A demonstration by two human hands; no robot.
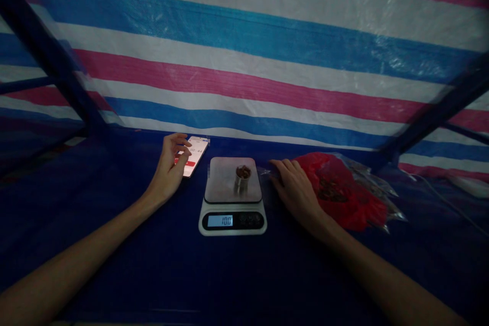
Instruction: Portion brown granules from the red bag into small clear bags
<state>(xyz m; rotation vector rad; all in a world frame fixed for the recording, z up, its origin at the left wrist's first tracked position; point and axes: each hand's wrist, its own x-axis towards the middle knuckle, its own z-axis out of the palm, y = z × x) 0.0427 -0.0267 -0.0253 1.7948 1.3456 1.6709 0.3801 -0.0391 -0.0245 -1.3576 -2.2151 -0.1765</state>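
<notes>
A white digital kitchen scale (219, 183) with a metal plate stands in the middle, its display (220, 221) showing 10.0. On the plate's right half is a small metal cup (242, 183) filled with brown pieces (243, 170). My left hand (170, 168) is over the left side of a phone (196, 155), fingers apart and curved above its lit screen, where a timer ends in 44. To the right of the scale my right hand (296, 183) lies palm down, fingers stretched out, beside a red plastic bag (344, 209). A bit of clear plastic (263, 171) shows near its fingertips.
More brown pieces (330, 191) lie in the opened red bag. Clear plastic bags (376, 183) lie behind and right of it. Striped sheeting (244, 61) rises behind the blue table surface (237, 275), with dark blue frame bars (69, 76) at both sides. A white cord (439, 198) runs at far right.
</notes>
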